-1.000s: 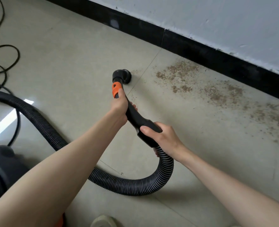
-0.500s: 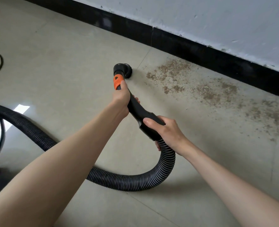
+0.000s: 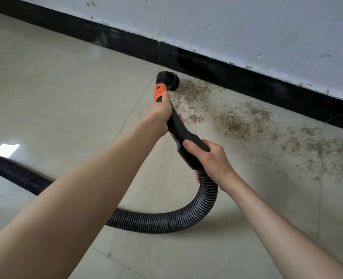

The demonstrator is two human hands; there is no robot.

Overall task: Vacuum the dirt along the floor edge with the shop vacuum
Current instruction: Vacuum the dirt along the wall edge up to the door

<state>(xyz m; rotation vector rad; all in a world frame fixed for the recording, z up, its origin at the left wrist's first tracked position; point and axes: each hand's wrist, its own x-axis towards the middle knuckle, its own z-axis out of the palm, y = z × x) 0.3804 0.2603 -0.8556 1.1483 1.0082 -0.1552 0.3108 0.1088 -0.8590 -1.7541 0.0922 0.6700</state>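
Note:
A black round brush nozzle [image 3: 169, 79] with an orange collar [image 3: 159, 93] rests on the floor at the left end of a brown dirt patch [image 3: 238, 122]. The dirt spreads to the right along the black baseboard [image 3: 223, 72]. My left hand [image 3: 160, 115] grips the black wand [image 3: 183, 135] just below the orange collar. My right hand [image 3: 211, 158] holds the wand's lower end where it joins the ribbed black hose [image 3: 166, 221]. The hose loops down and runs off to the left.
Beige floor tiles [image 3: 70, 101] stretch to the left and toward me. A white scuffed wall [image 3: 247, 27] rises above the baseboard. A bright window reflection [image 3: 6, 150] lies on the floor at the left, beside the hose.
The nozzle has moved forward and right, from the tile joint to the near end of the dirt by the baseboard. The view shifted, so the vacuum body and cord are out of frame.

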